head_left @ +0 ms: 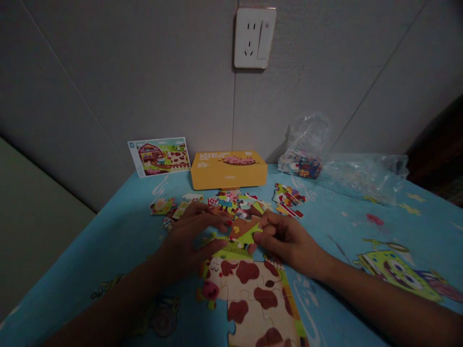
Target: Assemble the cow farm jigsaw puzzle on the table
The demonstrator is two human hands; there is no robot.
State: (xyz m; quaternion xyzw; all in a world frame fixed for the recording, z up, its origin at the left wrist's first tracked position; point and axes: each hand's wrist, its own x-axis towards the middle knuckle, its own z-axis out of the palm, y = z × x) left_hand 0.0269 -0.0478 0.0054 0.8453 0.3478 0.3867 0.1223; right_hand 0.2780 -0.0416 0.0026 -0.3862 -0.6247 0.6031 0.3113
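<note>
Right hand [280, 237] pinches a brown-and-green jigsaw piece [244, 231] by its right edge, apparently to show its picture, at the far end of the cow puzzle [253, 295]; left hand [195, 236], fingers spread, hovers just left!

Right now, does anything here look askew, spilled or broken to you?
Nothing stands out as damaged or spilled. The loose pieces lie jumbled before the box, and the clear plastic is crumpled, but neither seems odd around a part-built puzzle.

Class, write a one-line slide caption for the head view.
The right hand holds a jigsaw piece near a partly joined cow puzzle, left hand close, yellow box behind.
</note>
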